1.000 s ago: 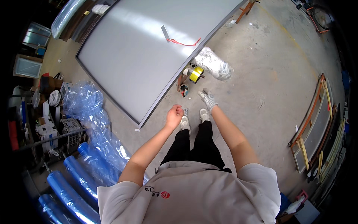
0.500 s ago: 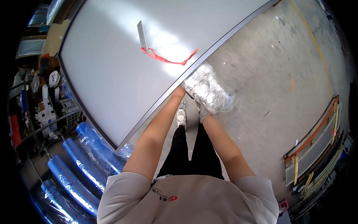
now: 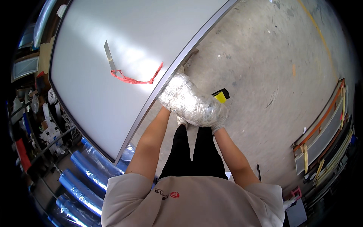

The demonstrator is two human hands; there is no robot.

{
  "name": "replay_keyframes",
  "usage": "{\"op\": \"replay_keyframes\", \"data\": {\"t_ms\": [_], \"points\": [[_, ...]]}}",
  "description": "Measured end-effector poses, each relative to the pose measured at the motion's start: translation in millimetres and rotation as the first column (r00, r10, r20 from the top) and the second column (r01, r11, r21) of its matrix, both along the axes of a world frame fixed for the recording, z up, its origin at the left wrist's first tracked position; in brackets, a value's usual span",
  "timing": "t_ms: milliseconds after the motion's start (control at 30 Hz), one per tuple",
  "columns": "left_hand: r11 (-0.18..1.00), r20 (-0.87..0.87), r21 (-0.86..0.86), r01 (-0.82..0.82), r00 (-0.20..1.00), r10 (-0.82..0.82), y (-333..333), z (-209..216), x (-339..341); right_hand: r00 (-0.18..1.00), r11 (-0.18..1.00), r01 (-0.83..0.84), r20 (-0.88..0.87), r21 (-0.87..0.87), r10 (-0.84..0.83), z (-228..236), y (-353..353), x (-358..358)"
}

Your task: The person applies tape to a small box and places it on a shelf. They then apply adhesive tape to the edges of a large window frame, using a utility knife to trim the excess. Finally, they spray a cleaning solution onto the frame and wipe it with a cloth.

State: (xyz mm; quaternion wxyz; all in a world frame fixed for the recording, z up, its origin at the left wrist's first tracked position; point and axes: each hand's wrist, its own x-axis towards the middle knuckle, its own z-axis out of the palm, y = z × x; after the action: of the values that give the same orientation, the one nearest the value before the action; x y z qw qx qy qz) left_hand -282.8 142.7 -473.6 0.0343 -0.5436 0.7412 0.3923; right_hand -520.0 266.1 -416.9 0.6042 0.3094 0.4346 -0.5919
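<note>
A bulky bundle wrapped in crumpled clear plastic film (image 3: 193, 102) is in front of my legs, against the edge of the large grey-white panel (image 3: 89, 94). My right hand (image 3: 218, 129), in a pale glove, grips its lower right end; the fingers are mostly behind the film. My left forearm (image 3: 151, 138) reaches to the bundle's left end, beside the panel edge. The left hand itself is hidden there, so its fingers do not show. On the panel lie a thin flat metal strip (image 3: 109, 55) and a red plastic ribbon (image 3: 130, 80) tied to its end.
Blue film-wrapped rolls (image 3: 81, 187) lie at lower left, beside a cluttered shelf (image 3: 51, 130). A black and yellow object (image 3: 221, 95) rests on the concrete floor (image 3: 261, 83). Long frames and strips (image 3: 321, 140) stand at the right. A pink item (image 3: 296, 193) is at lower right.
The bundle has shifted left and closer to me along with my hands, lying more crosswise. The black and yellow object now shows beyond it. The panel appears lower and further left as my view shifts.
</note>
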Motion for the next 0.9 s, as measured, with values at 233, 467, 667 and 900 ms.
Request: {"op": "replay_keyframes", "data": {"t_ms": [233, 467, 667, 900], "points": [[0.74, -0.62, 0.605, -0.295, 0.409, 0.67, 38, -35, 13, 0.981, 0.92, -0.071, 0.14, -0.386, 0.134, -18, -6, 21], [0.954, -0.114, -0.182, -0.239, 0.969, 0.221, 48, 80, -4, 0.776, 0.808, -0.537, -0.518, -0.242, 0.361, 20, -19, -1], [0.855, -0.376, 0.11, -0.507, 0.775, 0.508, 69, 137, -27, 0.664, 0.759, -0.638, -0.592, -0.13, 0.457, 32, -69, 10], [0.637, -0.407, 0.072, -0.768, 0.56, 0.722, 43, 64, -62, 0.547, 0.665, -0.743, -0.639, -0.074, 0.541, 18, -95, 70]]}}
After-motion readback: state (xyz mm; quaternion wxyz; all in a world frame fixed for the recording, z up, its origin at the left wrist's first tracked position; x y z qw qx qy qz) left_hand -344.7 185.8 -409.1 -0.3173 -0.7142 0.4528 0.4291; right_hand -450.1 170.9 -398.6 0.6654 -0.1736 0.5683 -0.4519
